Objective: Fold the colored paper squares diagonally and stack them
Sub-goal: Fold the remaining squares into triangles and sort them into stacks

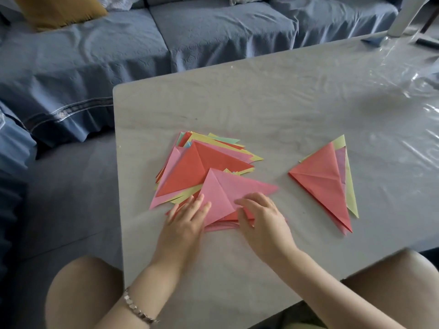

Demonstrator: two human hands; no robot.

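Pink paper (228,193), folded to a triangle, lies under my two hands at the near side of the grey bench (285,103), overlapping a loose pile of coloured sheets (202,162). My left hand (187,217) rests flat on its left edge, fingers straight and relaxed. My right hand (259,214) has its fingers bent and pinches the paper's lower right edge between fingertips and thumb. A neater stack of folded triangles (325,184), red on top, sits well apart to the right. A bracelet (135,307) circles my left wrist; a blue-covered sofa (118,48) stands beyond the bench.
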